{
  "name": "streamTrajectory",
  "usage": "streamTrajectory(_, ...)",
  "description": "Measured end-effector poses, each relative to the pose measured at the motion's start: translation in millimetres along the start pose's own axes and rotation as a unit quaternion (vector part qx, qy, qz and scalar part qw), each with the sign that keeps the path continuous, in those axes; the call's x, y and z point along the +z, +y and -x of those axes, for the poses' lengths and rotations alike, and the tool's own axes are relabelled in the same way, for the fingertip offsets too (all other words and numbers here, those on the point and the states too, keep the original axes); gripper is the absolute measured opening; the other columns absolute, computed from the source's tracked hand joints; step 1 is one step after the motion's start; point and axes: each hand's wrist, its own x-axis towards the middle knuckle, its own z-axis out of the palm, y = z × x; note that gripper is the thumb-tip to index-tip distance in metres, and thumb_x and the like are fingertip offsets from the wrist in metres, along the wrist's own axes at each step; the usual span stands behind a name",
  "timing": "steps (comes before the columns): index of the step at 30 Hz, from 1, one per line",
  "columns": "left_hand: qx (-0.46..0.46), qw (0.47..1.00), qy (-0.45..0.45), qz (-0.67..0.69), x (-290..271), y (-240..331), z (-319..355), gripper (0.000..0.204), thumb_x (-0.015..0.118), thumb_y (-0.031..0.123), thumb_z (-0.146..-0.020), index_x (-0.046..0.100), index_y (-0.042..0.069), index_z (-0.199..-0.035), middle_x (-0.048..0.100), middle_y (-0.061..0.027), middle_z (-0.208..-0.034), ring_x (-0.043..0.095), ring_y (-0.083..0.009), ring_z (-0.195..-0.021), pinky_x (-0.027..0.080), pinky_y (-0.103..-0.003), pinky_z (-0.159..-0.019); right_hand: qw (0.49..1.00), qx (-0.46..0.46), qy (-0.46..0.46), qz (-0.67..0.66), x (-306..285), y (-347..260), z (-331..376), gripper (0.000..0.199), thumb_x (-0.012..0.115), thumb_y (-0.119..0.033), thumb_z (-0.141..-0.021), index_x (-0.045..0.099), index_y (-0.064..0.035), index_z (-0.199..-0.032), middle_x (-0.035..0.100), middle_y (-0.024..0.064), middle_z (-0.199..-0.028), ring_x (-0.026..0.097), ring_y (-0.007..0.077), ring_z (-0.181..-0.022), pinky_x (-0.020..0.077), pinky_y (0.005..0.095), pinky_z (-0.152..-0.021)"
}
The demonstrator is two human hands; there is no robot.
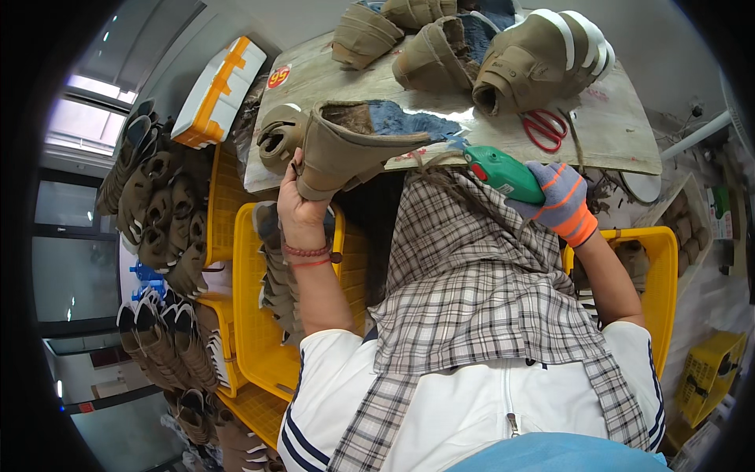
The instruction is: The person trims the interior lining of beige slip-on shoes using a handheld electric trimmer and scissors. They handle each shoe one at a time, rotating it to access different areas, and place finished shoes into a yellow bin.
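Gripping the tan boot (346, 149) at its heel over the desk (621, 134) edge, my left hand (299, 208) is clenched; gloved right hand (560, 200) clasps the green tool (503, 171). Risk: tool tip slips, nicking left fingers.

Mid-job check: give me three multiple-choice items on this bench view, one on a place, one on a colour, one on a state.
1. Where do the red scissors lie?
A. on the wooden bench top
B. in a yellow crate
C. on the lap

2. What colour is the hand tool body?
A. yellow
B. green
C. white

3. What does the left hand do?
A. hangs empty
B. holds scissors
C. holds a tan boot upper

Answers: 1 A, they rest on the bench top; 2 B, the gloved right hand has its grip on a green body; 3 C, fingers wrap the upper.
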Motion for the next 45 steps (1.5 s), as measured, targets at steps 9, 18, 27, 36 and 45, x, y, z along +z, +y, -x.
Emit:
streamTrajectory(9,-0.015,0.999,0.045,0.010,-1,-22,-11,0.028,0.037,0.020,-0.095,0.058,0.002,-0.104,0.056,-0.0177,-0.119,0.049,-0.0338,-0.114,0.034,-0.055,-0.100,1.000,0.017,-0.022,-0.005,1,1,7,0.054,0.082,-0.037,-0.055,0.059,-0.0063,-0.094,0.059,0.0075,-0.069,0.054,0.0256,-0.057,0.0432,0.0329,-0.052)
streamTrajectory(18,0.009,0.995,0.093,0.035,-13,-26,-19,0.035,0.030,0.024,-0.097,0.058,0.003,-0.101,0.055,-0.0182,-0.120,0.047,-0.0349,-0.116,0.032,-0.058,-0.100,1.000,-0.008,0.006,-0.028,5,0,2,0.053,0.082,-0.040,-0.056,0.060,-0.0081,-0.092,0.058,0.0059,-0.066,0.054,0.0244,-0.055,0.0427,0.0326,-0.050)
streamTrajectory(27,0.011,0.999,0.030,0.022,17,-51,3,0.030,0.038,0.020,-0.095,0.056,0.003,-0.112,0.053,-0.0170,-0.123,0.047,-0.0328,-0.117,0.034,-0.054,-0.101,0.999,-0.003,0.014,-0.040,-1,-12,-16,0.054,0.082,-0.041,-0.055,0.061,-0.0083,-0.092,0.057,0.0062,-0.065,0.054,0.0256,-0.055,0.0437,0.0336,-0.049)
streamTrajectory(36,0.129,0.982,-0.107,-0.087,28,-75,19,0.034,0.047,0.021,-0.094,0.049,0.005,-0.123,0.050,-0.0125,-0.128,0.046,-0.0285,-0.119,0.035,-0.049,-0.101,0.991,0.022,0.010,-0.134,0,-29,-41,0.049,0.082,-0.037,-0.056,0.063,-0.0073,-0.090,0.060,0.0092,-0.066,0.057,0.0286,-0.056,0.0452,0.0345,-0.050)
streamTrajectory(45,0.228,0.937,-0.165,-0.209,30,-95,16,0.041,0.052,0.014,-0.091,0.042,0.005,-0.129,0.045,-0.0102,-0.131,0.045,-0.0258,-0.120,0.038,-0.045,-0.101,0.978,0.073,-0.016,-0.192,2,-35,-56,0.045,0.080,-0.035,-0.061,0.064,-0.0042,-0.090,0.063,0.0133,-0.070,0.061,0.0288,-0.061,0.0483,0.0331,-0.055)
